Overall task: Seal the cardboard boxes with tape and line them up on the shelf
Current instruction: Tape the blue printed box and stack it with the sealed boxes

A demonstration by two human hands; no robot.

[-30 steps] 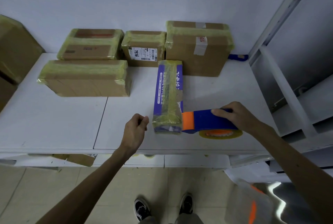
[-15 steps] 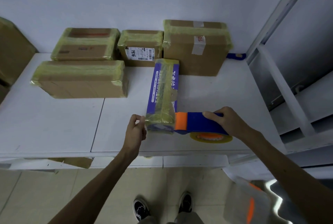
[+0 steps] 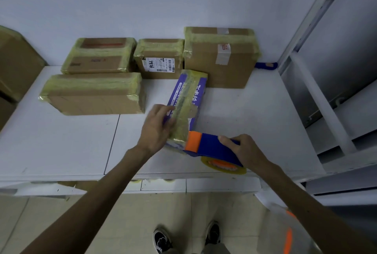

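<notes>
A long purple box (image 3: 188, 98) with yellowish tape along its top lies on the white shelf (image 3: 61, 141), pointing away from me. My left hand (image 3: 156, 129) rests on its near left side, fingers spread over the taped top. My right hand (image 3: 242, 149) grips the blue and orange tape dispenser (image 3: 206, 145), whose orange head touches the box's near end. The tape roll (image 3: 223, 167) hangs under the dispenser.
Several taped cardboard boxes stand behind: a long one (image 3: 93, 94) at the left, a flat one (image 3: 100, 55), a small labelled one (image 3: 159, 59) and a tall one (image 3: 221, 55) against the wall. A big carton (image 3: 16, 63) is at far left. A metal rack frame (image 3: 318, 94) rises at right.
My left hand moved from the shelf beside the box up onto the box's near left side. The box's near end has swung a little to the right. The dispenser stays at the box's end.
</notes>
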